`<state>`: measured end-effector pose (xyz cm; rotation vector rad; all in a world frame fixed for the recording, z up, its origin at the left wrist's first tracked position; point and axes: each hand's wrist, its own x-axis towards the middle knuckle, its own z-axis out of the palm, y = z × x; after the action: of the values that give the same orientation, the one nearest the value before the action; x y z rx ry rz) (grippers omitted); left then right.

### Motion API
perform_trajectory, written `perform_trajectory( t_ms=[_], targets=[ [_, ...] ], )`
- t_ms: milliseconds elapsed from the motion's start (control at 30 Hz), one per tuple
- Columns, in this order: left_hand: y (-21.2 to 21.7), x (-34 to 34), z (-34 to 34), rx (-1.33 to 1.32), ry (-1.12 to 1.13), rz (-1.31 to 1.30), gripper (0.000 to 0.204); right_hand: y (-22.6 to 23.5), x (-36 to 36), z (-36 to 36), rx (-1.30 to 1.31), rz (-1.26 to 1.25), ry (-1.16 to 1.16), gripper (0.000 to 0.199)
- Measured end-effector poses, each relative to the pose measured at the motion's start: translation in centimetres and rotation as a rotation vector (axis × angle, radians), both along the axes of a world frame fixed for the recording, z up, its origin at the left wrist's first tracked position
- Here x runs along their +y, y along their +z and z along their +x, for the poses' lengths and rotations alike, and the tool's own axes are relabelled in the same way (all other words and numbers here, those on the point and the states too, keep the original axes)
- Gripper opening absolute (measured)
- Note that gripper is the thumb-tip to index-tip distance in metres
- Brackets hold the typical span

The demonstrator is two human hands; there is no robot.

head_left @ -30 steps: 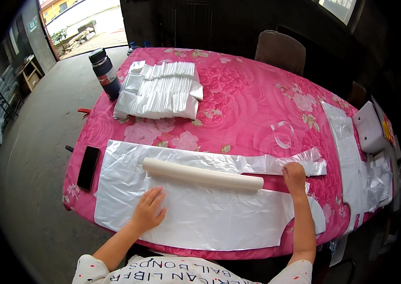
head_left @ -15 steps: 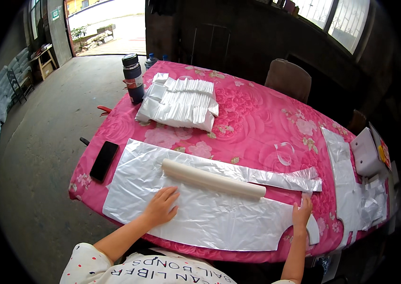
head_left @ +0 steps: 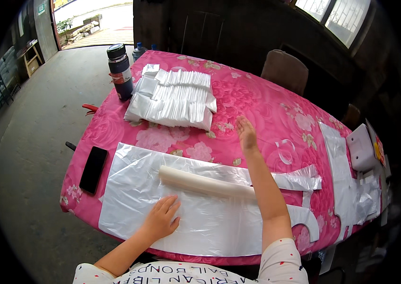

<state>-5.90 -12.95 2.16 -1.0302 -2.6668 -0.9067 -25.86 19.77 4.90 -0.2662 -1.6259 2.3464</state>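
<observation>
Your left hand [head_left: 161, 220] is pressing flat, fingers spread, on the plastic sheet [head_left: 200, 222] just below the roll [head_left: 206, 182]. Your right hand [head_left: 246, 133] is hovering open and empty over the pink tablecloth [head_left: 257, 102].

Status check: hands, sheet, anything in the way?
Left hand flat on the plastic sheet, open. Right hand open, raised over the tablecloth, holding nothing. Roll lies across the sheet. Phone sits off the sheet's left edge.

Right forearm hides roll's [head_left: 205, 183] end, blue bottle [head_left: 138, 50] behind flask [head_left: 120, 71]
</observation>
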Motion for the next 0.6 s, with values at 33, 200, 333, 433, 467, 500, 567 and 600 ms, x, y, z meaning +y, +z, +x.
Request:
perform_trajectory(
  t_ms=[33,200,333,433,467,500,567,600],
  targets=[
    [0.1,-0.1,0.0,-0.011,-0.004,0.003,0.043,-0.5,-1.4,-2.4,0.007,-0.023,-0.006,0.051],
    [0.4,0.5,-0.8,-0.021,-0.086,0.024,0.043,-8.3,2.8,-14.4,0.168,0.179,-0.042,0.059],
    [0.1,-0.6,-0.3,-0.06,-0.013,0.005,0.042,-5.1,-5.7,-13.7,-0.024,0.141,0.062,0.059],
    [0.0,-0.3,-0.5,-0.061,-0.03,0.005,0.041,-5.8,-5.8,-15.1,0.012,-0.076,0.231,0.059],
    [0.1,-0.2,-0.6,-0.059,-0.031,0.005,0.041,-6.6,-5.6,-15.6,0.011,-0.026,0.238,0.058],
    [0.1,-0.2,-0.7,-0.054,-0.036,0.006,0.041,-7.1,-5.0,-16.2,-0.027,0.075,0.182,0.056],
    [0.2,-0.2,-0.9,-0.044,-0.037,0.002,0.041,-7.4,-3.8,-17.2,-0.101,0.269,0.077,0.053],
    [0.3,-0.2,-0.9,-0.049,-0.038,0.004,0.041,-7.3,-3.2,-17.4,0.011,0.346,-0.002,0.054]
  ],
)
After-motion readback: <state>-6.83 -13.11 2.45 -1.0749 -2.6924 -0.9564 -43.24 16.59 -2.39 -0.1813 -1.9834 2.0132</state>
